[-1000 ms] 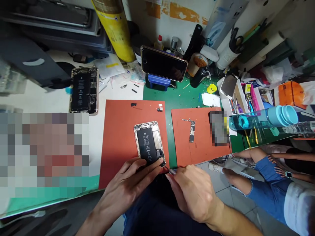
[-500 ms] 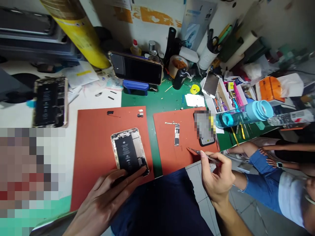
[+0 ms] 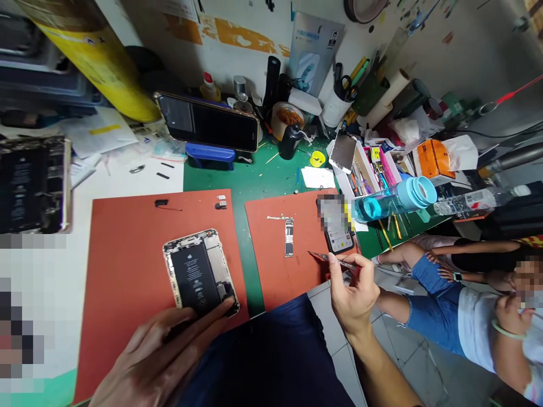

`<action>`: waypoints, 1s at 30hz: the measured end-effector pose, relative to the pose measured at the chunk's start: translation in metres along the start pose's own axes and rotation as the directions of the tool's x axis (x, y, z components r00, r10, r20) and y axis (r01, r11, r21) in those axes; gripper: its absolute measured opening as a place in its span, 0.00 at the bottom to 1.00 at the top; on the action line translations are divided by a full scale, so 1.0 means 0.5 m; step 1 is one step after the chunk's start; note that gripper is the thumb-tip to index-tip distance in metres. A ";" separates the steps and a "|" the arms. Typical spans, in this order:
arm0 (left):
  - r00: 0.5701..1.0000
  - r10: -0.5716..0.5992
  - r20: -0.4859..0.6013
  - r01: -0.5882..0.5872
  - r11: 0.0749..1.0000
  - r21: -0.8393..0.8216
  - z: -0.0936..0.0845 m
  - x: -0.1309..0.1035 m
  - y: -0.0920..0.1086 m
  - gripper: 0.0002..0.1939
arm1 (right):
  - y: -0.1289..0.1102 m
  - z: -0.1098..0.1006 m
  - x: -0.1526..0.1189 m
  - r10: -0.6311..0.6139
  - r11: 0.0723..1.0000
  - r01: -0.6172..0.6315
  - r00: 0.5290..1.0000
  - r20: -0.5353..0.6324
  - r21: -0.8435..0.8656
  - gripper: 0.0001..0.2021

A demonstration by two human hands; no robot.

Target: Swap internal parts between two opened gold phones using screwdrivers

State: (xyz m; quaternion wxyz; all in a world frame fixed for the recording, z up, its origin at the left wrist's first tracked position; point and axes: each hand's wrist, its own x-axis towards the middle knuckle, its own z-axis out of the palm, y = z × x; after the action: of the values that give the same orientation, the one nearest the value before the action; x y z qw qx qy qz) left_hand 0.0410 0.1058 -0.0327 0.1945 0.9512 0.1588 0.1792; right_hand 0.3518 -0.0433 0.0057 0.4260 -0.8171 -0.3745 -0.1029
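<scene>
Left hand (image 3: 163, 350) lies over the lower end of an opened phone (image 3: 201, 274), fingers together, fingertips on its near right corner; the phone sits tilted on the left red mat (image 3: 127, 271), its black battery (image 3: 194, 277) showing; right hand (image 3: 352, 288) pinches tweezers (image 3: 328, 258), points aimed left, above the right red mat (image 3: 271, 282); on that mat is a narrow circuit board (image 3: 289, 238); a blue bottle (image 3: 396, 198) lies beyond, to the right.

Opened phone (image 3: 193, 275): pale rim, black battery exposed; flat, slightly askew, by left red mat's (image 3: 123, 271) near right corner.
Pointed tool (image 3: 320, 256): slim, metallic; slanted over right red mat (image 3: 274, 282), toward near right corner.
</scene>
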 end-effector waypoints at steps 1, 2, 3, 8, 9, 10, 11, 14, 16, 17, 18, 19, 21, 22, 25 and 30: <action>1.000 0.010 -0.016 -0.010 1.000 0.000 -0.002 0.005 0.003 0.33 | 0.001 -0.001 -0.001 0.015 1.000 -0.015 1.000 -0.005 0.001 0.08; 0.999 0.027 -0.041 -0.027 1.000 0.001 -0.003 0.010 0.005 0.32 | 0.000 -0.004 -0.001 0.036 0.999 -0.036 0.999 -0.011 0.006 0.09; 0.997 0.040 -0.063 -0.040 0.999 0.001 -0.004 0.016 0.008 0.30 | -0.002 -0.006 -0.001 0.062 0.998 -0.062 0.998 -0.015 0.020 0.10; 0.991 -0.030 -0.132 0.028 0.999 -0.022 -0.004 0.035 0.036 0.23 | -0.036 -0.017 -0.011 0.335 0.867 -0.376 0.926 0.174 0.328 0.15; 0.989 -0.064 -0.137 0.061 0.998 -0.026 -0.003 0.036 0.043 0.22 | -0.046 -0.016 -0.016 0.379 0.798 -0.457 0.887 0.263 0.392 0.16; 0.983 -0.114 -0.147 0.109 0.993 -0.039 -0.002 0.035 0.049 0.21 | -0.055 -0.012 -0.023 0.405 0.725 -0.532 0.843 0.355 0.437 0.16; 0.975 -0.163 -0.151 0.155 0.986 -0.062 0.000 0.034 0.055 0.20 | -0.064 -0.007 -0.032 0.411 0.654 -0.595 0.798 0.440 0.467 0.17; 0.968 -0.233 -0.099 0.217 0.965 -0.146 0.006 0.029 0.062 0.21 | -0.088 0.015 -0.061 0.389 0.496 -0.727 0.675 0.627 0.475 0.18; 0.961 -0.272 -0.053 0.258 0.949 -0.183 0.008 0.026 0.063 0.21 | -0.101 0.030 -0.079 0.374 0.447 -0.772 0.621 0.689 0.452 0.18; 0.957 -0.286 -0.041 0.273 0.941 -0.198 0.009 0.026 0.063 0.21 | -0.106 0.036 -0.086 0.371 0.439 -0.784 0.603 0.706 0.439 0.19; 0.954 -0.296 -0.038 0.282 0.936 -0.212 0.010 0.026 0.062 0.21 | -0.111 0.040 -0.092 0.369 0.437 -0.791 0.592 0.717 0.428 0.19; 0.953 -0.301 -0.037 0.285 0.932 -0.225 0.010 0.027 0.062 0.20 | -0.115 0.044 -0.097 0.367 0.440 -0.794 0.585 0.723 0.420 0.19; 0.952 -0.303 -0.047 0.283 0.927 -0.247 0.009 0.029 0.062 0.19 | -0.120 0.049 -0.103 0.364 0.450 -0.796 0.577 0.731 0.405 0.19; 0.953 -0.300 -0.048 0.279 0.926 -0.254 0.009 0.030 0.062 0.19 | -0.122 0.050 -0.105 0.364 0.457 -0.795 0.577 0.731 0.399 0.19; 0.959 -0.278 -0.049 0.256 0.928 -0.270 0.008 0.031 0.061 0.17 | -0.127 0.050 -0.108 0.366 0.482 -0.785 0.584 0.725 0.389 0.19; 0.958 -0.283 -0.034 0.265 0.929 -0.258 0.015 0.025 0.060 0.20 | -0.144 0.033 -0.102 0.349 0.583 -0.684 0.698 0.626 0.438 0.17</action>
State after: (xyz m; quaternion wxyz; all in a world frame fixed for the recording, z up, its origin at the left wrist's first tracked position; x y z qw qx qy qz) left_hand 0.0619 0.0822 -0.0227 0.3305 0.8805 0.2731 0.2024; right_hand 0.2630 -0.0314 0.0152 0.5835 -0.6913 -0.2133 0.3689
